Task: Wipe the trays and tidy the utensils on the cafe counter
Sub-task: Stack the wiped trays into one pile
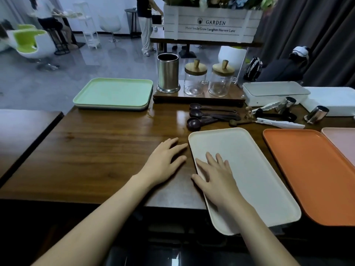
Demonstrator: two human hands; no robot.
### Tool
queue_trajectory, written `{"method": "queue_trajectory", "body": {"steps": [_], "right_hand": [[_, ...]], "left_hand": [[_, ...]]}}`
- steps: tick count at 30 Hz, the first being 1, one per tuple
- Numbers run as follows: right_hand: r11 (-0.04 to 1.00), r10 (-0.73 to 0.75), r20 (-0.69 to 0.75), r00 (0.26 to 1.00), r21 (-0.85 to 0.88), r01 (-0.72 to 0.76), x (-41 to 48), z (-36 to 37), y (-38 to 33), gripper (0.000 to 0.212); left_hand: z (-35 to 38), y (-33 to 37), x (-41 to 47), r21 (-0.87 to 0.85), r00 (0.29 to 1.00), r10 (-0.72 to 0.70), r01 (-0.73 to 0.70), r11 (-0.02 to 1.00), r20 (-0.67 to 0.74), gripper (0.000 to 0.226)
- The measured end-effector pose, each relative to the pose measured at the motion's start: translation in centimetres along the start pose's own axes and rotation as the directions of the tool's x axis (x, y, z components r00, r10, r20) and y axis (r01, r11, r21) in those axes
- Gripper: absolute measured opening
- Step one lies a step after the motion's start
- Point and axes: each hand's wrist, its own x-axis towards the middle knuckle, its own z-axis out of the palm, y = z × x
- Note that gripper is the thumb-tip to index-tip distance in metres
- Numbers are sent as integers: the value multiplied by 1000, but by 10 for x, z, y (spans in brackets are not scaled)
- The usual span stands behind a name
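**Flat palms at cream tray (pixel 255 169)**

Presses right hand (pixel 217 177) on left part of cream tray, fingers straight and spread, grasping nothing. Rests left hand (pixel 165 160) flat on counter (pixel 96 150) just beside tray's left rim, fingers released. Has tray at counter's front, near end overhanging, orange tray (pixel 311 169) to its right, dark spoons (pixel 201 116) behind.

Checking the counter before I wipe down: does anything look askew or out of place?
The cream tray sits skewed, its near end overhanging the counter edge. Dark spoons lie scattered, not in the metal holder. Two steel cups lie tipped over at right.
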Motion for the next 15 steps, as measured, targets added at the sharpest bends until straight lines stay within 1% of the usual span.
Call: {"method": "queue_trajectory", "body": {"steps": [5, 8, 11, 13, 15], "right_hand": [[986, -163, 88, 983, 39, 160, -14, 7, -15, 55], [948, -319, 151, 936, 55, 314, -16, 13, -33, 54], [896, -443, 232, 866, 82, 436, -9, 16, -50, 53], [880, -475, 265, 839, 114, 462, 0, 15, -56, 54], [878, -478, 291, 829, 128, 461, 8, 13, -57, 54]], "left_hand": [[-16, -14, -24, -132, 989, -106, 92, 987, -103, 41], [-24, -27, -32, -141, 986, -130, 114, 983, -109, 36], [-32, -43, -39, -83, 987, -138, 131, 988, -81, 39], [-38, -53, -44, 3, 985, -168, 168, 986, -43, 49], [-44, -62, -50, 93, 978, -208, 208, 974, -15, 61]]}}
